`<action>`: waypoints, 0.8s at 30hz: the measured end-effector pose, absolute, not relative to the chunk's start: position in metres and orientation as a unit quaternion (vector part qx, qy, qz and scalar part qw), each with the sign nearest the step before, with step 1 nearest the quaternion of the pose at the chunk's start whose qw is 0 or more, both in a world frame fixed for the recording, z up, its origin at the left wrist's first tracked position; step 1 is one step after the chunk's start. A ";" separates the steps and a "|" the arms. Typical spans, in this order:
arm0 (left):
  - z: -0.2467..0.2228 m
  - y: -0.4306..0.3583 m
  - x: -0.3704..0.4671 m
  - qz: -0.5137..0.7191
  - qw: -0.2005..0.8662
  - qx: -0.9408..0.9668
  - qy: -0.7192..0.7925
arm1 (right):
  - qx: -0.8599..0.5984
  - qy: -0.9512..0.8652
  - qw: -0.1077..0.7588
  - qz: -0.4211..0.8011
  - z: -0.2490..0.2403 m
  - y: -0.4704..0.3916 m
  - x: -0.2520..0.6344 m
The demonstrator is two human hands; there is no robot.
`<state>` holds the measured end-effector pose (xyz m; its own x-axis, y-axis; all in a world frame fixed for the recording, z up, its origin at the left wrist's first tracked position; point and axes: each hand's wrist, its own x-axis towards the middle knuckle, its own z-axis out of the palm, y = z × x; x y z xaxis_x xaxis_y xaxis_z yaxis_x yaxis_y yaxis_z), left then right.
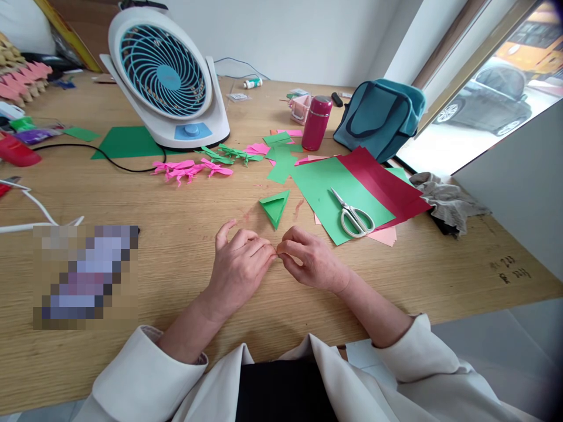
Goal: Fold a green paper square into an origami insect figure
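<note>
My left hand (240, 266) and my right hand (313, 261) meet over the wooden table, fingertips pinched together at one spot. Whatever they hold there is hidden or too small to name. The left index finger is raised, apart from the pinch. Just beyond the fingertips lies a folded green paper triangle (275, 210), not touched by either hand. To the right, white-handled scissors (352, 217) rest on a light green paper sheet (328, 187), over dark red sheets (382, 181).
A white fan (169, 76) stands at the back left. Pink folded paper figures (185, 170) and green ones (231, 153) lie before it. Green paper pieces (281, 161), a red flask (316, 123) and a teal bag (378, 117) are farther right. A blurred-out patch (85, 278) covers something at left.
</note>
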<state>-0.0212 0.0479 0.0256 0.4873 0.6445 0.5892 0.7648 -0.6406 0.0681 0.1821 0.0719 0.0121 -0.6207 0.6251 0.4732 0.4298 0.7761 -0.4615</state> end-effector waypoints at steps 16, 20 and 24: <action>0.029 0.047 -0.018 -0.301 0.056 -0.850 -0.430 | -0.288 -0.822 0.394 0.292 0.014 0.076 0.181; 0.029 0.046 -0.018 -0.300 0.039 -0.848 -0.434 | -0.302 -0.816 0.388 0.304 0.014 0.075 0.181; 0.029 0.046 -0.019 -0.301 0.040 -0.846 -0.438 | -0.305 -0.806 0.392 0.321 0.017 0.075 0.182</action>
<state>-0.0191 0.0460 0.0289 0.4359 0.7167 0.5444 0.7647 -0.6139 0.1959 0.1817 0.0750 0.0174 -0.5066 0.7436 0.4363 0.2401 0.6077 -0.7570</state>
